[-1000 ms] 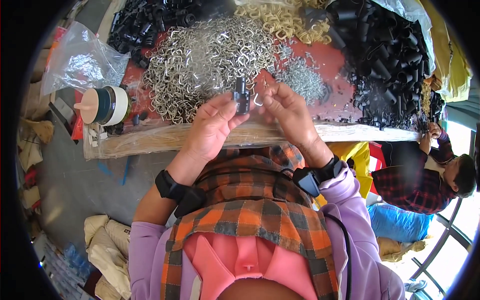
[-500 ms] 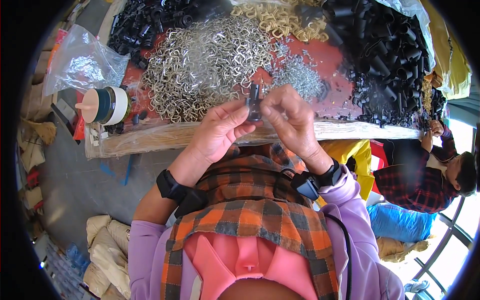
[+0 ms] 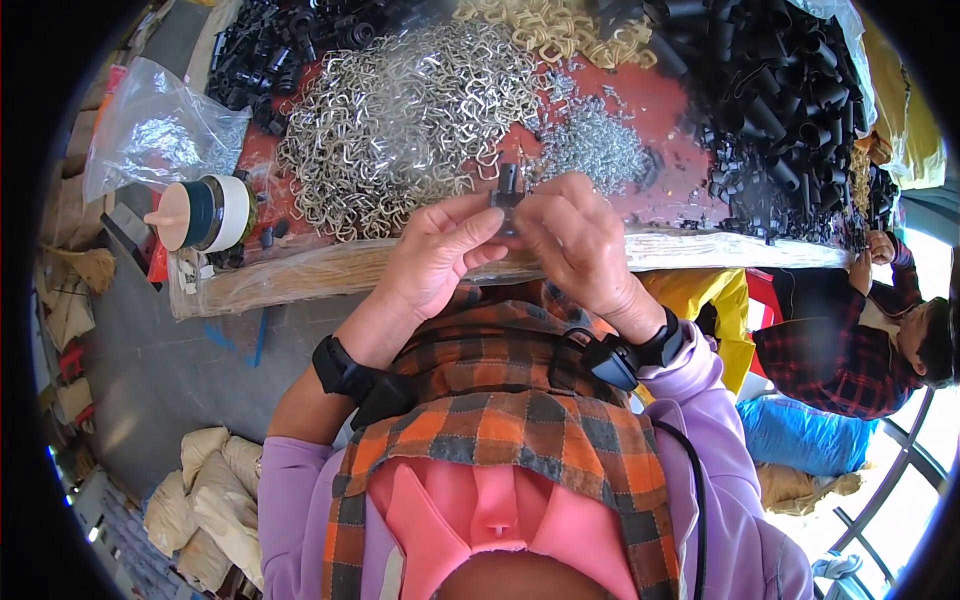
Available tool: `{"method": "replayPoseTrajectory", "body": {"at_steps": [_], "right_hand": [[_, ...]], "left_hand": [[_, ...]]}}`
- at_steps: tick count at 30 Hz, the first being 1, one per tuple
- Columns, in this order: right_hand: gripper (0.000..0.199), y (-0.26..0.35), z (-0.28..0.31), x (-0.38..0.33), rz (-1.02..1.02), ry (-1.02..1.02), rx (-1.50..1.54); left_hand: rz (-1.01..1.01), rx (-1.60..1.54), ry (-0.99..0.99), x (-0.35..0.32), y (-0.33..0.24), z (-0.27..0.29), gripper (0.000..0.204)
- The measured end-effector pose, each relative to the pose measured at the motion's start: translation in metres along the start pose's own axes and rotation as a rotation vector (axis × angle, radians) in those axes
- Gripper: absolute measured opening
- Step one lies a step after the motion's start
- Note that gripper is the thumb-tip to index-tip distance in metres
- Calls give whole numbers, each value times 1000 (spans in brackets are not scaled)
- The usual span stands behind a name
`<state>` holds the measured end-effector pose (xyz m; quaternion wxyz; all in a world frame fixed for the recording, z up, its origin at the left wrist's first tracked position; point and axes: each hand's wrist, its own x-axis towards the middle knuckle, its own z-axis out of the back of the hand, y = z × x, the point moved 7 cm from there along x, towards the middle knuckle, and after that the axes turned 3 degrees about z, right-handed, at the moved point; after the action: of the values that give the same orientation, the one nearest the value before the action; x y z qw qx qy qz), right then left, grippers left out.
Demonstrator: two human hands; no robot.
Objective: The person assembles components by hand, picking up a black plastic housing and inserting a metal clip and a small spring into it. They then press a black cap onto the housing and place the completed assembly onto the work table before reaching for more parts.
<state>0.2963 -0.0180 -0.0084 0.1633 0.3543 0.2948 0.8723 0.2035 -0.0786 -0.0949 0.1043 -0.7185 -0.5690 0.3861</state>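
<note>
A small black plastic fitting (image 3: 508,186) stands upright between the thumb and fingers of my left hand (image 3: 432,256), above the table's near edge. My right hand (image 3: 582,242) is closed, its fingertips pinched against the right side of the fitting. Whatever small piece those fingertips may hold is hidden. Just beyond my hands lie a big heap of bent metal hooks (image 3: 400,130) and a smaller pile of tiny silvery metal parts (image 3: 595,145).
Black tubes (image 3: 770,110) and black fittings (image 3: 270,60) are heaped at the far right and far left. Beige rings (image 3: 560,30) lie at the back. A lidded jar (image 3: 205,214) and a clear bag (image 3: 165,130) occupy the left. Another person (image 3: 850,350) works at the right.
My right fingers have curled in and come closer to the fitting, now touching its side. My left hand keeps its hold, almost unmoved. The view has shifted slightly.
</note>
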Motion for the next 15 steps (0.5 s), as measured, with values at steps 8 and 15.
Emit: {"method": "replayPoseTrajectory", "body": {"at_steps": [8, 15], "right_hand": [[12, -37, -10, -24, -599, -6, 473], [9, -49, 16, -23, -483, 290, 396]], "left_hand": [[-2, 75, 72, 3, -2, -5, 27], [19, 106, 119, 3, -3, -8, 27]]}}
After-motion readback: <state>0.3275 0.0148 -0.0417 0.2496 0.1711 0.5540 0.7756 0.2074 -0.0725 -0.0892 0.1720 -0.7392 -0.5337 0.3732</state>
